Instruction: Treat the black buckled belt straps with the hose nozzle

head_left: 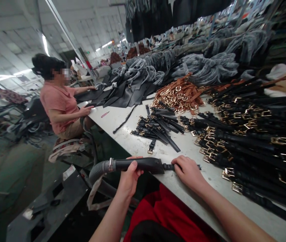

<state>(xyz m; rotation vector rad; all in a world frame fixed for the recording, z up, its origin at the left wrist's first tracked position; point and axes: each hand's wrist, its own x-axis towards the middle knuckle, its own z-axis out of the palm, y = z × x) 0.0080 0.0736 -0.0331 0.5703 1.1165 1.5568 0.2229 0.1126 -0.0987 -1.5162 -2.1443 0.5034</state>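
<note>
My left hand (130, 174) is wrapped round the black nozzle (149, 164) of a grey corrugated hose (99, 169), held level at the table's near edge. The nozzle's wide mouth points right, at a short black strap (168, 166) on the tabletop. Fingers of my right hand (187, 169) press on that strap and cover most of it; its far end shows past them. Beyond both hands lies a small heap of black buckle straps (158, 126), one of them (152, 146) apart with its gold buckle towards me.
On the right, black buckle straps (253, 144) are piled high. Brown straps with gold rings (180, 94) lie farther back, near grey wrapped bundles (205, 67). A seated co-worker (59, 104) handles black sheets (130, 94) at the left. A dark machine box (54, 201) stands below.
</note>
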